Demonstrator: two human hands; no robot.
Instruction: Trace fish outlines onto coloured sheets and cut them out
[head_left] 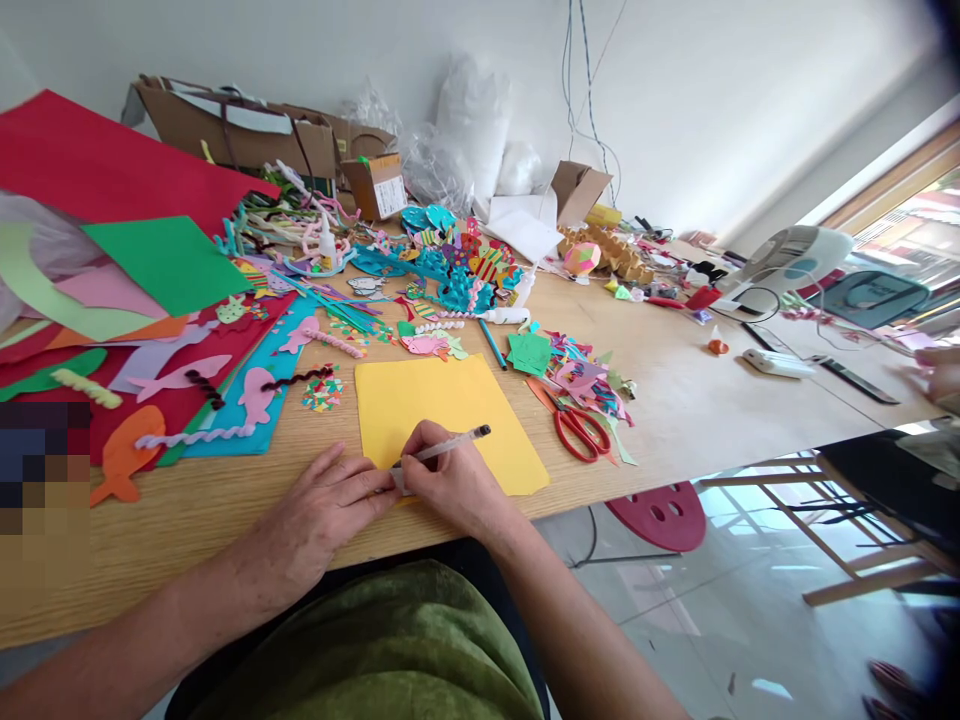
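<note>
Yellow sheet (pixel 427 390) under both hands, right hand (pixel 450 475) gripping a pen (pixel 450 444), left (pixel 330 510) seemingly pressing something pale

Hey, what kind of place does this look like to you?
Probably a craft workshop or craft classroom. The table has red-handled scissors, a sheet of yellow paper under the person's hands, and paper fish such as the orange one, along with heaps of colored paper scraps.
</note>
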